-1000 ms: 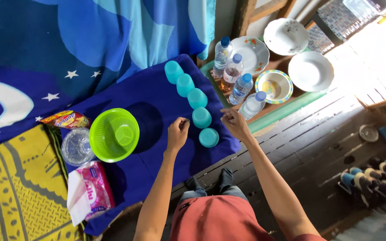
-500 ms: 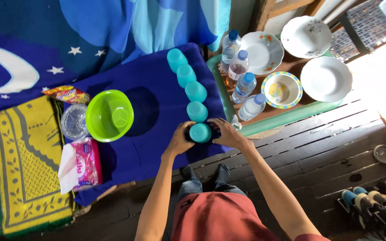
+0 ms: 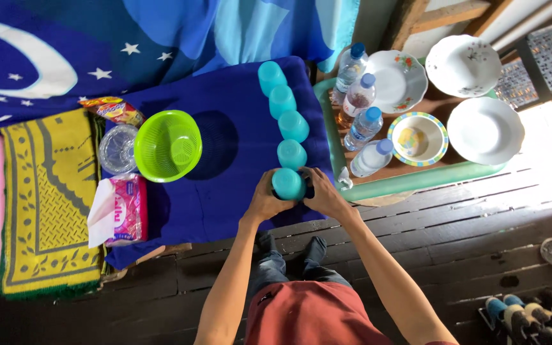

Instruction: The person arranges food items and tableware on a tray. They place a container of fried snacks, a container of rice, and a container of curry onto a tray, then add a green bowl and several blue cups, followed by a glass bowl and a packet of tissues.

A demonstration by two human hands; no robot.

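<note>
Seemingly both hands, left [image 3: 264, 201] and right [image 3: 324, 195], clasped around the nearest teal cup [image 3: 287, 183], its base hidden.

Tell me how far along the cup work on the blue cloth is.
Done: four turquoise cups stand upside down in a row on the blue cloth. In hand: the left hand and right hand both have a grip on the nearest turquoise cup, at the near end of the row. Left: the green basket, tissue pack and water bottles lie untouched.
</note>
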